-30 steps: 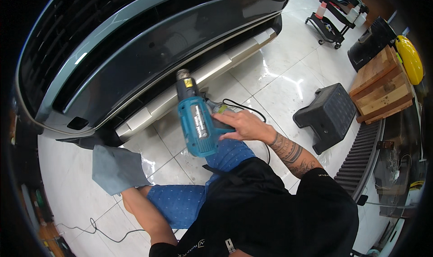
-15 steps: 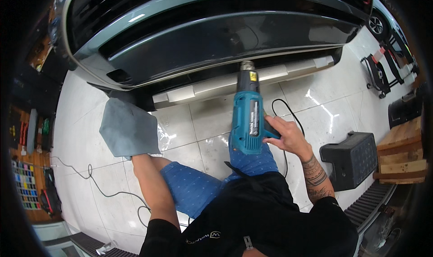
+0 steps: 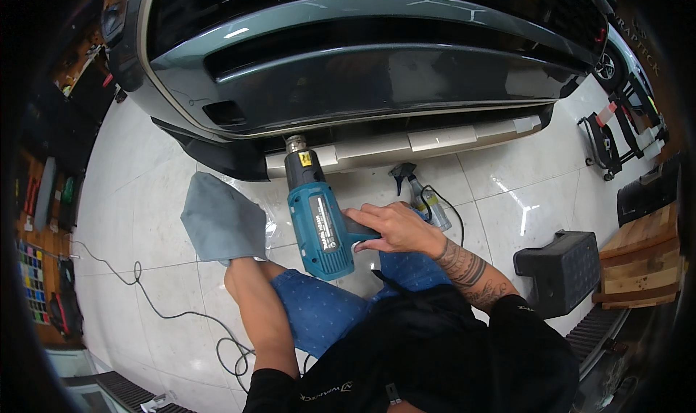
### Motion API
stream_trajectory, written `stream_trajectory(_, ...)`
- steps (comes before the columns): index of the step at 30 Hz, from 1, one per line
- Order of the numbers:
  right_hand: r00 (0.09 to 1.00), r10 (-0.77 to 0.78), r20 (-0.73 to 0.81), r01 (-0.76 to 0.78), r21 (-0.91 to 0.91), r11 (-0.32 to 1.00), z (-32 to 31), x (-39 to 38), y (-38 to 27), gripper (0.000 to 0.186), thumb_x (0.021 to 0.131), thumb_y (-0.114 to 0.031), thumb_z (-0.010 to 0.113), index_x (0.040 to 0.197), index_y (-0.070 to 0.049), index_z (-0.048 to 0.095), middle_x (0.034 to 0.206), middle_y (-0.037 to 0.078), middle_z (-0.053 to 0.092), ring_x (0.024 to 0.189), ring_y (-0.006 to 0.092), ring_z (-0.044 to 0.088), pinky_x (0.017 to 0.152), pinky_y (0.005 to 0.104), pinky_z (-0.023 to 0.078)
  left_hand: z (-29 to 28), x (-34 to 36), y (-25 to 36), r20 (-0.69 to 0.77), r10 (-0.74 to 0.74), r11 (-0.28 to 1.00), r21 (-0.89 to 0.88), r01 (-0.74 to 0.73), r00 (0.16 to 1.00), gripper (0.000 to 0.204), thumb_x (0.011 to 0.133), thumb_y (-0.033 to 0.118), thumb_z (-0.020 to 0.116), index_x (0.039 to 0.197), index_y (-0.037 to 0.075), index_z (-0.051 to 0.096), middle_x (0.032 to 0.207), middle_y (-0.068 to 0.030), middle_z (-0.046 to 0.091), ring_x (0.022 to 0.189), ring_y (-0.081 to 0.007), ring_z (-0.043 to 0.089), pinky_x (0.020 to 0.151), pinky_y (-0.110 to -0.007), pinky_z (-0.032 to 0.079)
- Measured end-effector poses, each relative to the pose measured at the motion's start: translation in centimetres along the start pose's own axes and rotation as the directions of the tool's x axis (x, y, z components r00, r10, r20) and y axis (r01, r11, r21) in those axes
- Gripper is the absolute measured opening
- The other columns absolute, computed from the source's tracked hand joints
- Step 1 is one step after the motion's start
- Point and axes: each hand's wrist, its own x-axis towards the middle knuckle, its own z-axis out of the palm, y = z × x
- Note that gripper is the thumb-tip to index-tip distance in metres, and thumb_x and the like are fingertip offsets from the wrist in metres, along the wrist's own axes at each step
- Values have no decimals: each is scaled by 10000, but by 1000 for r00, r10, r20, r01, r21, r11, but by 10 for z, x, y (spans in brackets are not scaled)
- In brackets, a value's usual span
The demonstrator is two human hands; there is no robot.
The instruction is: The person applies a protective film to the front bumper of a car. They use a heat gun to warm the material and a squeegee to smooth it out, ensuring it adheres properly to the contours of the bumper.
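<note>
My right hand (image 3: 395,227) grips the handle of a teal and black heat gun (image 3: 319,228). Its metal nozzle points away from me, at the lower edge of a dark grey car bumper (image 3: 290,94), just above a silver trim strip (image 3: 438,139); whether it touches cannot be made out. A grey-blue cloth or mitt (image 3: 221,217) covers my left hand, so its fingers are hidden and only the wrist shows below. That covered hand is left of the heat gun, in front of the bumper's left corner and apart from it.
A spray bottle (image 3: 428,201) stands on the tiled floor beyond my right hand. To the right are a black step stool (image 3: 558,272), a wooden block (image 3: 638,250) and a wheeled cart (image 3: 605,141). A dark cable (image 3: 174,315) trails across the floor at left.
The heat gun has swept left along the bumper's lower edge with my right hand, now tilted nose-left. The spray bottle has come into sight. The view has shifted slightly; the covered hand stays nearby.
</note>
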Motion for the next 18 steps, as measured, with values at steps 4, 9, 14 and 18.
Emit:
stream_trajectory(4, 995, 68, 78, -75, 83, 994, 0, 0, -4, 619, 719, -258, 672, 1264, -54, 461, 884, 142, 562, 684, 364, 587, 598, 438, 479, 14, 10, -4, -80, -116, 990, -91, 109, 990, 312, 863, 234, 574, 1131, 76, 600, 1065, -104, 641, 951, -243, 615, 797, -333, 496)
stream_trajectory(9, 969, 245, 29, -247, 140, 959, -9, -64, -1, 671, 648, -200, 626, 1274, -27, 457, 1005, 206, 574, 819, 411, 584, 710, 453, 495, 119, 24, 22, 399, -162, -500, -822, 273, 902, 445, 976, 216, 482, 1366, 26, 385, 1351, -67, 450, 1222, -198, 430, 1056, -302, 324)
stream_trajectory(14, 860, 495, -121, -472, 178, 863, -30, -146, -1, 634, 661, -156, 640, 1251, 19, 486, 1074, 246, 597, 940, 419, 599, 821, 429, 494, 202, 46, 91, 262, -193, -97, -964, 247, 945, 444, 1008, 264, 409, 1389, 43, 358, 1392, -69, 413, 1248, -207, 412, 1092, -310, 296)
stream_trajectory(18, 680, 692, -244, -671, 173, 721, -42, -211, -3, 601, 668, -115, 645, 1226, 56, 502, 1034, 269, 616, 926, 400, 624, 819, 399, 498, 156, 73, 143, 367, -309, -274, -918, 288, 877, 437, 1007, 271, 407, 1380, 47, 368, 1378, -68, 424, 1235, -207, 422, 1077, -310, 313)
